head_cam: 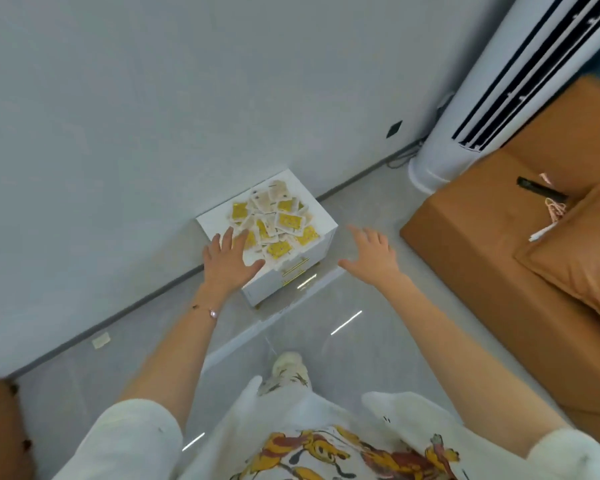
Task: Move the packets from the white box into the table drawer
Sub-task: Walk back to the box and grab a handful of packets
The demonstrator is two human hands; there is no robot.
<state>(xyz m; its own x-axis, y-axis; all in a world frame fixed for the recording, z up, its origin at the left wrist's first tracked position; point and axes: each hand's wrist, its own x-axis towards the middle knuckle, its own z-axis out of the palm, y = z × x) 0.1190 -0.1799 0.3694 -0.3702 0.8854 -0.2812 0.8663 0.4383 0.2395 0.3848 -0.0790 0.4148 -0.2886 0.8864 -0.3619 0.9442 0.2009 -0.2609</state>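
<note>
You are standing over a pale wall (153, 116) and a glossy grey floor (378, 323), with a tan sofa (482, 237) running along your right and a white tower air conditioner (465, 116) rising in the corner behind it. A matching cushion (575, 258) is lying on the sofa near a dark object (537, 190) too small to make out. A small white table (323, 220) is standing against the wall ahead of you, its two drawers (317, 252) with gold handles facing you and looking closed. The packets (278, 220), yellow and off-white, are lying in a loose heap on top of the table; whether a shallow white box is holding them or they are sitting on the bare top, you cannot tell. Your left hand (227, 263) is reaching over the near left edge of the heap, fingers straight and spread, gripping nothing; whether the fingertips are touching the packets is not clear. Your right hand (371, 254) is hanging in the air just to the right of the table, fingers splayed apart and holding nothing. A thin bracelet (212, 312) is sitting on your left wrist, and a dark socket (394, 128) is showing on the wall
</note>
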